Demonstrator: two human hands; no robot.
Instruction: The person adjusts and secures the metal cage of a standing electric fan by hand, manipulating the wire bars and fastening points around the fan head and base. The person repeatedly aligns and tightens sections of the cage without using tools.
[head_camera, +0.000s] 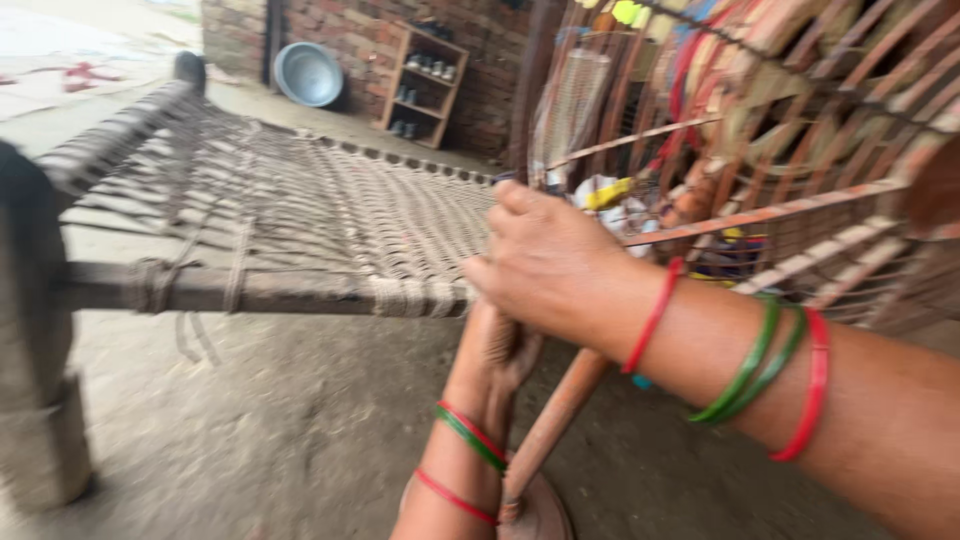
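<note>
The whole view was smeared by motion, so fine detail was hard to read. The right hand (545, 262) reached in from the lower right, its back toward the camera and its fingers curled out of sight on the far side; whether its grip was closed on anything could not be told. It sat just at the end of the rope cot (300, 215), where the woven ropes met the wooden side rail (250, 290). Red and green bangles (765, 365) ringed that forearm.

The left hand (500, 350) came up from the bottom edge, partly hidden beneath the right hand. Its grip appeared to be clamped on a reddish-brown wooden pole (555, 415) that slanted down to a round base (540, 510), which was cut off by the bottom edge. The fingers themselves were too blurred to separate. More bangles circled that wrist.

Behind the hands stood a rusty orange metal frame (780, 160) of bars and mesh, running out of the picture at the top and right. Things inside it, yellow, white and blue, were too blurred to name.

A dark cot post (35, 320) filled the left edge, cut off. Far back, against a brick wall (350, 40), leaned a round metal basin (308, 74) beside a small wooden shelf (425, 85) with shoes on it.
</note>
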